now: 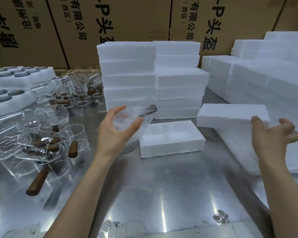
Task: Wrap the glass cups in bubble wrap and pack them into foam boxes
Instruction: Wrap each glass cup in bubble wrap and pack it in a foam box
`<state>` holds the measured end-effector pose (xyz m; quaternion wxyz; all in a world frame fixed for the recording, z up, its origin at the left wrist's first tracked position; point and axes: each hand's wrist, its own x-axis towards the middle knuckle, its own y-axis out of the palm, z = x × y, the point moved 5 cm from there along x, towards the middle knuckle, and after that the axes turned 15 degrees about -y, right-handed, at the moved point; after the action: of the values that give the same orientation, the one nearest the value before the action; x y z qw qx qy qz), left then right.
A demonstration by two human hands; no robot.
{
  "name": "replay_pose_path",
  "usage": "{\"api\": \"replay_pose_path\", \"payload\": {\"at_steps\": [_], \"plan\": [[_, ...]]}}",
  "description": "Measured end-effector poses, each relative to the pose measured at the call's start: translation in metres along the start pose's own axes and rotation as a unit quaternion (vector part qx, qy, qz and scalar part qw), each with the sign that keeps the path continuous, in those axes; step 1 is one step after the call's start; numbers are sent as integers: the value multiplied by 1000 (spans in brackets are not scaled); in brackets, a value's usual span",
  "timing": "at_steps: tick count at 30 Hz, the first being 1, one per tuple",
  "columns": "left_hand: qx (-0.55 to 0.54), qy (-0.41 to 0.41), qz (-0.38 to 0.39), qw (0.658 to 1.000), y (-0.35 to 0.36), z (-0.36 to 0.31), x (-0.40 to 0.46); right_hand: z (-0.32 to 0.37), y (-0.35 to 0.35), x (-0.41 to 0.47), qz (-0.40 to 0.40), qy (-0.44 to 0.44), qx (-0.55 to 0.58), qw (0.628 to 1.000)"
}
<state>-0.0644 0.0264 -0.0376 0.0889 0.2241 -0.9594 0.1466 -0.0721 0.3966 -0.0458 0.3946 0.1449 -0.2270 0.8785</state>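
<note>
My left hand (116,133) holds a glass cup wrapped in bubble wrap (136,114) above the metal table, its brown handle pointing up and right. Just right of it an open foam box (170,139) lies on the table with its hollow facing up. A foam lid (230,113) rests tilted behind the box on the right. My right hand (273,133) hovers open, palm facing left, holding nothing, near the lid's right end. Several unwrapped glass cups with brown wooden handles (41,143) lie on the left of the table.
Two stacks of closed foam boxes (153,79) stand at the middle back, with more foam blocks (256,78) piled at the right. Foam trays with dark round lids (10,78) sit at the far left. Cardboard cartons (110,23) form a wall behind.
</note>
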Motion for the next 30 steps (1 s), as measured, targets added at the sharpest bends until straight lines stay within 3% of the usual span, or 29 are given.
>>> {"api": "replay_pose_path", "payload": {"at_steps": [3, 5, 8, 11, 13, 18, 24, 27, 30], "plan": [[0, 47, -12, 999, 5, -11, -7, 13, -4, -5, -43, -97, -92, 990], [16, 86, -2, 996, 14, -19, -12, 29, 7, -11, -22, -182, -40, 982], [40, 110, 31, 993, 31, -22, -16, 61, 46, -38, 159, -243, 144, 946], [47, 96, 55, 993, 44, -17, -17, 82, 88, -64, 351, -229, 178, 890], [44, 74, 72, 994, 48, -10, -17, 87, 108, -71, 402, -234, 181, 867], [50, 18, 116, 992, 56, 4, -12, 82, 119, -71, 370, -241, 165, 882], [141, 16, 201, 969, 67, 24, -14, 76, 116, -68, 334, -242, 92, 906], [173, 34, 187, 966, 67, 26, -15, 75, 120, -72, 354, -268, -40, 895], [189, 66, 161, 966, 67, 23, -15, 71, 125, -77, 362, -316, -187, 857]]}}
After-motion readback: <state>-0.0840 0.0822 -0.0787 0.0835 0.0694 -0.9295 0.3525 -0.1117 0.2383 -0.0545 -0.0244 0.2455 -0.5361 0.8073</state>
